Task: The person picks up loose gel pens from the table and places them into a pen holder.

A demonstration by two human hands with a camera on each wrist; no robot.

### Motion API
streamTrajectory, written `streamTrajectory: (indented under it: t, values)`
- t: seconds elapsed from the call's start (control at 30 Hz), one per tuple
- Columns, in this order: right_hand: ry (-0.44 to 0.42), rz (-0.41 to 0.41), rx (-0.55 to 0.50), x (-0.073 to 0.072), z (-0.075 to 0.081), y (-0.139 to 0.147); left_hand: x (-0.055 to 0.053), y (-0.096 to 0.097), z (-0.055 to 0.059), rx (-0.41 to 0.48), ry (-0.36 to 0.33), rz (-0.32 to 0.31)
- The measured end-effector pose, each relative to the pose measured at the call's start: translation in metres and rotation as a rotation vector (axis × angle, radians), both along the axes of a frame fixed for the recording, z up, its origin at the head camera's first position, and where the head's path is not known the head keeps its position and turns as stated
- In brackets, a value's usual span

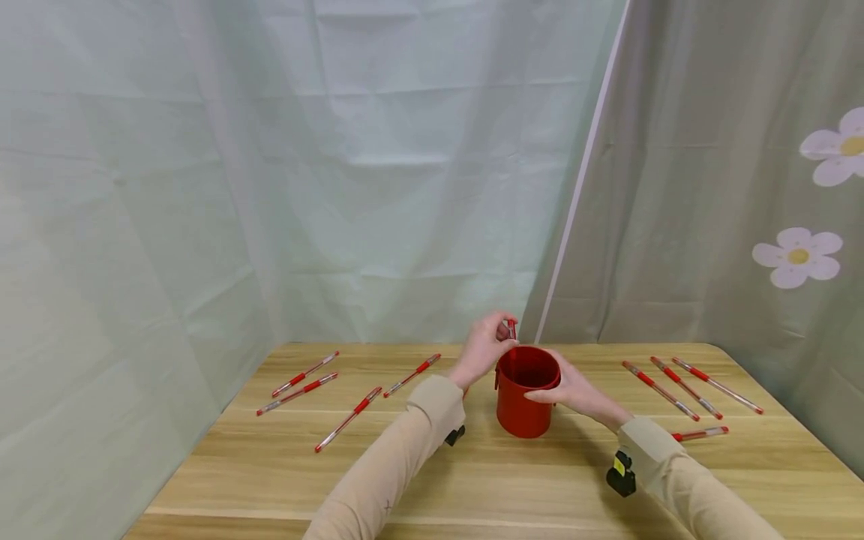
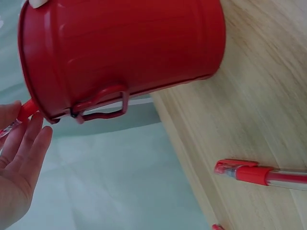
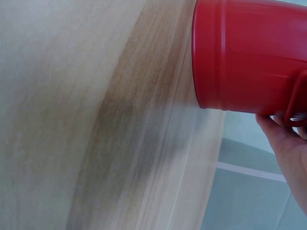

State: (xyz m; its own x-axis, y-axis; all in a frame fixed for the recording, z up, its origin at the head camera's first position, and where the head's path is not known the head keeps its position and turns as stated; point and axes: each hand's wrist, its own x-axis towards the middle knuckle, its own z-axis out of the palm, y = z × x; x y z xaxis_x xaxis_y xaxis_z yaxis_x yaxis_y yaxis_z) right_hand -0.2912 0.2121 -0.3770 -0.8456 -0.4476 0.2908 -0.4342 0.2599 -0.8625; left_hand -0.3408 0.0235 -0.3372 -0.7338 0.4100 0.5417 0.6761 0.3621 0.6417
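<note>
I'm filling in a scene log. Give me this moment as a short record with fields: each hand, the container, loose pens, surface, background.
Left hand: pinches a red pen at the bucket's mouth
Right hand: grips the bucket near its rim
Container: red bucket, upright, handles on its sides
Pens on the left: at least four, lying
Pens on the right: four, one partly behind the right sleeve
Surface: wooden table
Background: pale curtains, white flowers at right

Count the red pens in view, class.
9: four pens left of the pot, four pens right of it, one pen in the left hand. Others may be hidden inside or behind sleeves.
</note>
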Motion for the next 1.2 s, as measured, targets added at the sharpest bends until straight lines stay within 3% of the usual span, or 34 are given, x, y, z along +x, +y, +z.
streamTrajectory:
  t: [0.3,1.2]
  values:
    - [0.009,-0.032,0.013,-0.018,-0.021,0.008,-0.002,0.0,-0.007,-0.028,0.023,0.0]
    - [0.041,-0.047,0.003,-0.02,-0.024,0.008,-0.008,0.003,-0.02,-0.1,0.049,0.071]
